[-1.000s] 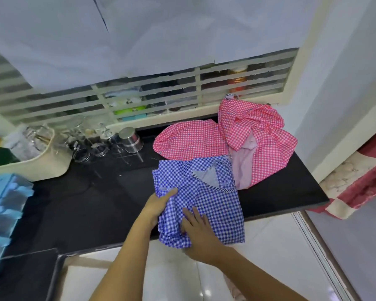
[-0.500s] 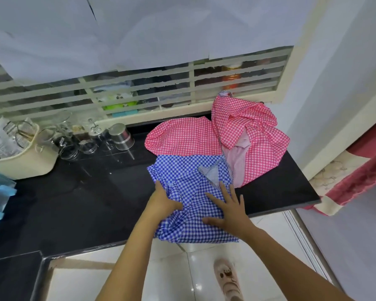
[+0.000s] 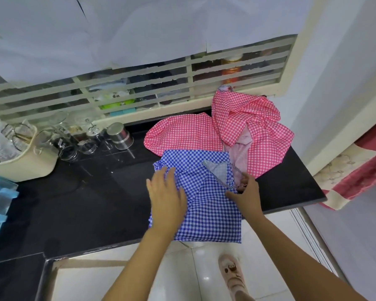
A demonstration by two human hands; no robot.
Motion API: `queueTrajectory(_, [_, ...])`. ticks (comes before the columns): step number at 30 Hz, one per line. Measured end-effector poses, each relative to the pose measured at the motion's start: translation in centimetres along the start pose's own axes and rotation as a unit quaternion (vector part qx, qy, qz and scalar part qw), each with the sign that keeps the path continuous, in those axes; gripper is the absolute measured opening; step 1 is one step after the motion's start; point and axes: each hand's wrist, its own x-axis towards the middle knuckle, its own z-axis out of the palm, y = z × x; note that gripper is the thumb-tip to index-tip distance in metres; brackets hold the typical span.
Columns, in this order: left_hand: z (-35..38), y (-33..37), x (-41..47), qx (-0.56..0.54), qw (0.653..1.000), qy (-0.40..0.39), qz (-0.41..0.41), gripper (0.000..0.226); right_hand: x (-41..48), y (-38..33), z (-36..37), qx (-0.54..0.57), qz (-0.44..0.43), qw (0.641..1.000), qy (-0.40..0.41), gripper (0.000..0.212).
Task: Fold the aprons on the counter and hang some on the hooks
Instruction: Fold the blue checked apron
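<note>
The blue apron (image 3: 208, 205) lies on the right part of the black counter (image 3: 78, 205), and its near edge hangs a little over the front. The left hand (image 3: 166, 198) rests flat on its left side with straight, spread fingers and hides the cloth under it. The right hand (image 3: 246, 196) has its fingers curled at the apron's right edge and pinches the striped trim (image 3: 231, 180); the fingertips are partly lost in the fold.

Behind it, touching, a flat pink apron (image 3: 182, 135) lies. A crumpled pink apron (image 3: 256, 127) is heaped by the wall, and its folds cover its own shape.

On the left stand a steel cup (image 3: 119, 135), glass jars (image 3: 70, 144) that are hard to tell apart, and a cream basket (image 3: 22, 164) cut off by the frame edge. Below the counter a slipper (image 3: 232, 276) shows.
</note>
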Motion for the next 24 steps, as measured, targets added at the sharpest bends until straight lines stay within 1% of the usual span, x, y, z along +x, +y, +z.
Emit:
queueTrajectory(1, [0.7,0.9,-0.9,0.037,0.999,-0.033,0.008,0.057,0.1,-0.2,0.2,0.000,0.003,1.000,0.006,0.079])
queueTrajectory(2, [1.2,1.5,-1.6,0.059,0.994,-0.091,-0.015,0.070,0.2,-0.3,0.2,0.009,0.011,1.000,0.008,0.079])
queueTrajectory(3, [2.0,1.4,-2.0,0.074,0.983,-0.160,-0.058,0.085,0.4,-0.4,0.2,0.025,0.025,0.999,0.009,0.078])
queueTrajectory(4, [2.9,0.7,-2.3,0.080,0.968,-0.215,-0.107,0.093,0.7,-0.5,0.0,0.049,0.042,0.998,0.012,0.075])
queueTrajectory(5, [3.7,-0.5,-2.5,0.069,0.954,-0.251,-0.151,0.095,1.2,-0.5,-0.2,0.071,0.060,0.996,0.009,0.068])
queueTrajectory(6, [4.2,-1.7,-2.7,0.060,0.946,-0.266,-0.176,0.094,1.5,-0.6,-0.4,0.076,0.073,0.994,-0.007,0.057])
queueTrajectory(7, [4.6,-2.9,-3.0,0.059,0.948,-0.256,-0.179,0.098,1.8,-0.9,-0.7,0.059,0.080,0.994,-0.040,0.044])
queueTrajectory(8, [4.8,-3.9,-3.3,0.068,0.953,-0.240,-0.171,0.107,2.0,-1.3,-0.9,0.027,0.083,0.993,-0.085,0.031])
queueTrajectory(9, [5.1,-4.5,-3.5,0.080,0.957,-0.228,-0.163,0.115,2.1,-1.7,-1.1,0.000,0.090,0.988,-0.128,0.022])
queueTrajectory(10, [5.2,-4.9,-3.6,0.088,0.960,-0.218,-0.154,0.118,2.2,-2.0,-1.1,-0.003,0.097,0.983,-0.157,0.017])
queueTrajectory(11, [5.5,-5.1,-3.8,0.090,0.962,-0.211,-0.150,0.118,2.6,-2.1,-1.1,0.021,0.112,0.978,-0.177,0.017])
queueTrajectory(14, [5.7,-5.1,-3.7,0.091,0.963,-0.206,-0.146,0.114,2.7,-2.7,-0.6,0.171,0.176,0.945,-0.218,0.023])
queueTrajectory(15, [5.7,-5.1,-3.7,0.094,0.964,-0.203,-0.144,0.112,2.8,-2.9,-0.4,0.189,0.189,0.936,-0.229,0.024])
queueTrajectory(17, [5.7,-5.5,-3.7,0.088,0.966,-0.196,-0.142,0.112,2.9,-3.2,-0.4,0.173,0.176,0.936,-0.252,0.024])
queueTrajectory(20, [5.2,-6.2,-3.7,0.086,0.968,-0.189,-0.144,0.113,3.2,-4.1,-1.4,0.088,0.129,0.941,-0.299,0.014])
queueTrajectory(21, [5.0,-6.5,-3.8,0.085,0.968,-0.185,-0.144,0.113,3.4,-4.6,-1.9,0.031,0.113,0.943,-0.313,0.012])
queueTrajectory(23, [4.7,-7.3,-3.9,0.080,0.971,-0.175,-0.143,0.112,4.2,-5.6,-3.0,-0.114,0.056,0.940,-0.316,0.012])
queueTrajectory(24, [4.6,-7.7,-4.0,0.079,0.972,-0.170,-0.143,0.111,4.8,-6.1,-3.5,-0.190,0.015,0.938,-0.290,0.014])
